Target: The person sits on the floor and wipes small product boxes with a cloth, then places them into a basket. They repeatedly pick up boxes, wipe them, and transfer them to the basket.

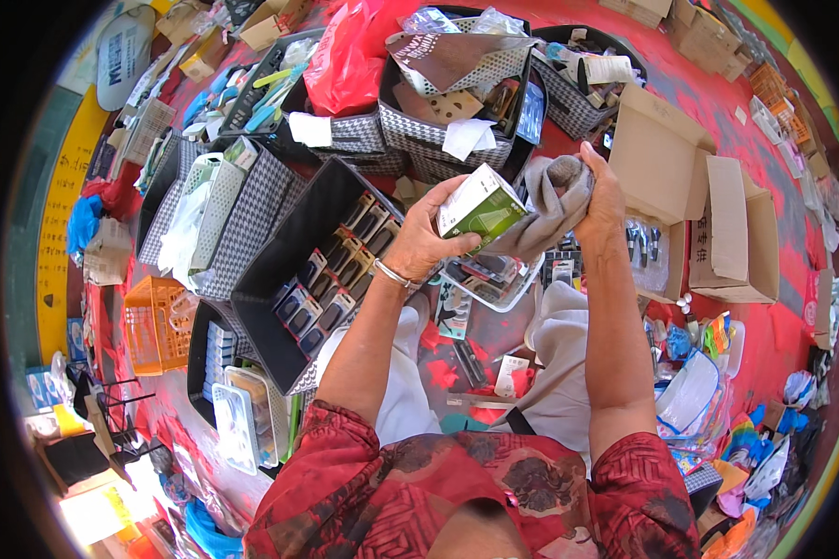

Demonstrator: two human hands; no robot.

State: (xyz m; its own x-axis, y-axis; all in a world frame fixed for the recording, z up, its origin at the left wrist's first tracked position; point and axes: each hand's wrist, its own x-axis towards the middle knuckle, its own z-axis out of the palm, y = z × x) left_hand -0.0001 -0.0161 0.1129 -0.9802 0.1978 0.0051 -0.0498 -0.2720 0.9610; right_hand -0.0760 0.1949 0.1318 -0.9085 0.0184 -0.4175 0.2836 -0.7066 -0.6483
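Observation:
My left hand [418,235] is closed around a small green and white carton [482,207], thumb along its lower edge. A grey cloth [557,197] is gripped by my right hand [606,200], bunched at its top and pressed against the carton's right side. The carton is tilted, and the cloth covers part of it. Below them, between my knees, sits a white plastic tray [508,296] of small packaged goods. Left of my left forearm leans a black-lined houndstooth box [266,279] holding rows of small carded items [326,279].
Houndstooth bins [396,140] of mixed goods stand ahead, one beside a red plastic bag [350,65]. Opened cardboard boxes [732,233] lie to the right. At the left are an orange basket [156,326] and clear containers [236,429]. Bagged goods [690,401] pile at the lower right.

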